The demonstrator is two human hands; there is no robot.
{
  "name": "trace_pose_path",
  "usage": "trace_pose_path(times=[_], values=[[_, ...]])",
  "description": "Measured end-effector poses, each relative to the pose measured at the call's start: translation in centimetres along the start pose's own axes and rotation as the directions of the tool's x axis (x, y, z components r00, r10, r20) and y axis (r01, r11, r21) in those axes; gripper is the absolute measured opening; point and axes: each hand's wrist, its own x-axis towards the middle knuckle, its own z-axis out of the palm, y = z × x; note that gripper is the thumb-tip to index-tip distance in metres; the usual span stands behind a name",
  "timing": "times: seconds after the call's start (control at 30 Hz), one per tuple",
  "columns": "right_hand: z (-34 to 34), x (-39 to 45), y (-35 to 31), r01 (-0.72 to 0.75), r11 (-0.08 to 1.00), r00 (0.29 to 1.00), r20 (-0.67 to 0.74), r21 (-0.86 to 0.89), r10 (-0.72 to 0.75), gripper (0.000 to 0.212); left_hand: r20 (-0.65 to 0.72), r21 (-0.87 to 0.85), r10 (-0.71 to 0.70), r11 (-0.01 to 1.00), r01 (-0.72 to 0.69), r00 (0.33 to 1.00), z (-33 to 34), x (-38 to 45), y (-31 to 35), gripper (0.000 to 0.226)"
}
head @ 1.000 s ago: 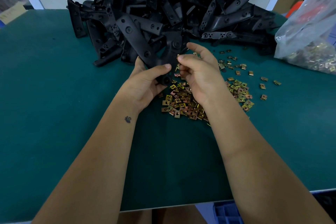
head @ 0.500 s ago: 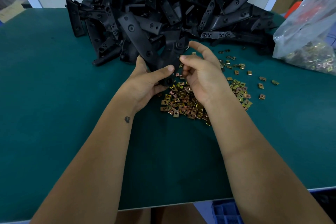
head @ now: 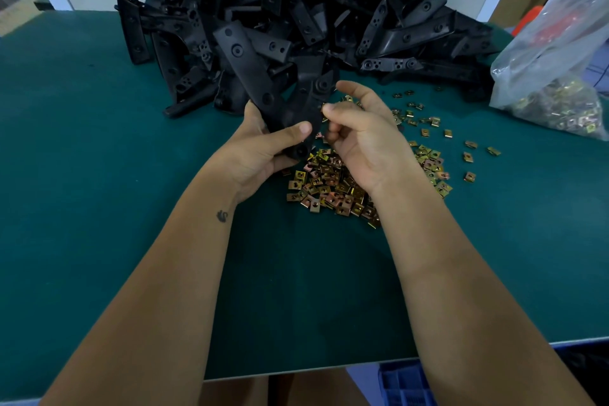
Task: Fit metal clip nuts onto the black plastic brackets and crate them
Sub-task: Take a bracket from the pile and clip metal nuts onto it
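Bracket [head: 290, 99] sits at frame centre, gripped in my left hand [head: 263, 148], thumb curled across its lower end, fingers wrapped behind. Since a second ago I have raised it slightly and tilted it toward the right hand; its grip is unchanged.

Right hand [head: 362, 138] is touching the bracket's right edge, thumb and forefinger pinched together at the fingertips [head: 329, 108], remaining fingers loosely curled. Compared with a second ago, the pinch has closed in on the bracket edge. A clip nut is probably held in the pinch, but I cannot tell: it is too small to see. My judgement: the clip is being pushed onto the bracket, fitting step in progress.

Loose clips [head: 333, 188] lie piled on the mat [head: 99, 208] directly below both hands, with strays scattered to centre right. Bracket heap [head: 313, 10] fills the upper centre. Bag [head: 557, 76] of clips lies at the right edge. Blue crate [head: 405, 386] shows at the bottom edge, below the mat; crating has not started for this bracket.
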Motion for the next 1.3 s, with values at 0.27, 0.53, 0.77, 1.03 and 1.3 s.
trace_pose_path(times=[0.27, 0.53, 0.77, 1.03, 1.3], values=[[0.0, -0.2, -0.2, 0.032, 0.995, 0.999, -0.023, -0.096, -0.035, 0.035, 0.018, 0.034, 0.005, 0.999, -0.006, 1.000, -0.1, 0.0, -0.2, 0.068], [0.1, -0.1, -0.2, 0.043, 0.995, 0.998, -0.042, -0.087, -0.046, 0.028, 0.007, 0.086, 0.059, 0.995, -0.059, 0.998, 0.1, 0.2, -0.6, 0.064], [-0.1, -0.2, -0.2, 0.008, 1.000, 0.997, 0.074, -0.015, -0.006, 0.027, 0.086, 0.048, 0.007, 0.999, -0.011, 0.996, 0.1, -0.2, -0.3, 0.074], [0.8, -0.1, 0.4, 0.061, 0.986, 0.997, -0.042, -0.152, -0.068, 0.023, 0.003, 0.031, 0.023, 0.999, -0.023, 1.000, 0.5, 0.0, -0.4, 0.063], [0.7, 0.3, 0.4, 0.040, 0.892, 0.981, -0.152, -0.451, -0.121, 0.014, -0.192, -0.277, 0.009, 0.959, -0.063, 0.981, 0.2, 0.2, 0.4, 0.041]])
